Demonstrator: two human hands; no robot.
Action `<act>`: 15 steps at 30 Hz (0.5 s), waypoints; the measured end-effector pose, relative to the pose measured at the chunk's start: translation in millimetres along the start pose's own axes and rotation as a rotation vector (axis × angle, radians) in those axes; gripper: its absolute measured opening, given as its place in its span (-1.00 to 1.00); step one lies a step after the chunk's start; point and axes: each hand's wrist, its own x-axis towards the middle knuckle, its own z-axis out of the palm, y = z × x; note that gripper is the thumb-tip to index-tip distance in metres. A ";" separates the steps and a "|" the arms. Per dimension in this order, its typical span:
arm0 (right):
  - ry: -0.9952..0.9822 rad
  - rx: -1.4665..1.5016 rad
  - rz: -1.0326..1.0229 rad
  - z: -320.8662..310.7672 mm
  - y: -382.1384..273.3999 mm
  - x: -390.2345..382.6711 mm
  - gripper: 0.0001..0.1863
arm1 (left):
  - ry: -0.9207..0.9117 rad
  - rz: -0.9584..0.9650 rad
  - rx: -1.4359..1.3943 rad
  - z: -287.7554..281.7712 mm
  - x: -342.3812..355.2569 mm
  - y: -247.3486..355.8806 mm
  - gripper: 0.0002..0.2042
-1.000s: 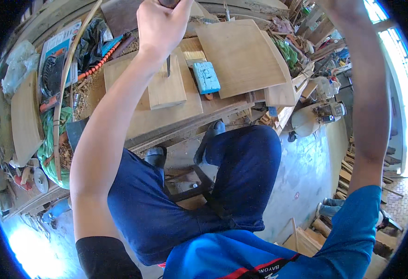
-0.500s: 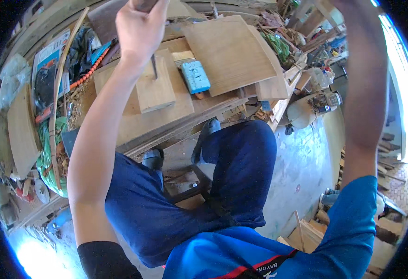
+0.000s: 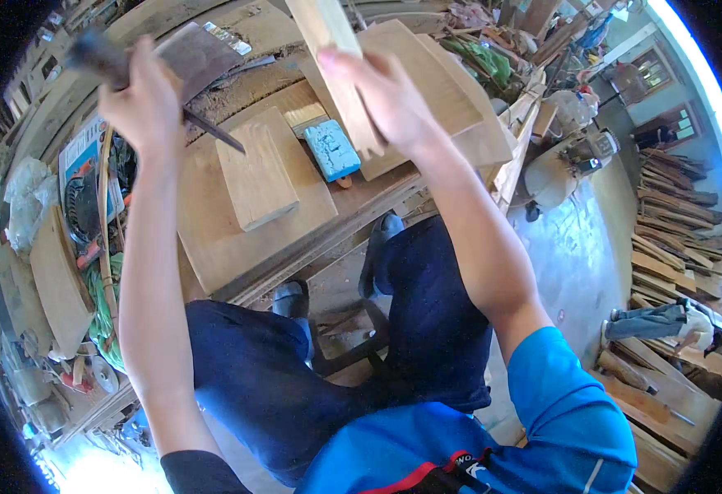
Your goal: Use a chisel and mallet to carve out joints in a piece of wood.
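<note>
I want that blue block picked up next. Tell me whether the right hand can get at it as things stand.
Probably not right away. The right hand is closed around a long wooden piece, so its grip is full. The blue block lies uncovered on the workbench just below that hand, so the way itself looks free.

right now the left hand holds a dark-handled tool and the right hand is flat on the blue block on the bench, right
Not quite. The left hand does hold the dark-handled tool, but the head view shows the right hand gripping a pale wooden strip, raised clear of the blue block on the bench.
</note>
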 end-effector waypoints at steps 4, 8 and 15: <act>-0.057 -0.008 0.223 -2.2 37.3 17.1 -0.09 | 0.073 0.106 -0.056 -3.3 10.9 15.0 -0.70; 0.022 0.067 0.215 3.5 48.1 11.1 -0.13 | 0.064 0.094 -0.001 -2.5 3.3 9.6 -0.74; -0.067 -0.055 0.195 4.1 44.6 3.4 -0.17 | -0.045 0.039 -0.008 0.5 -9.1 -4.1 -0.77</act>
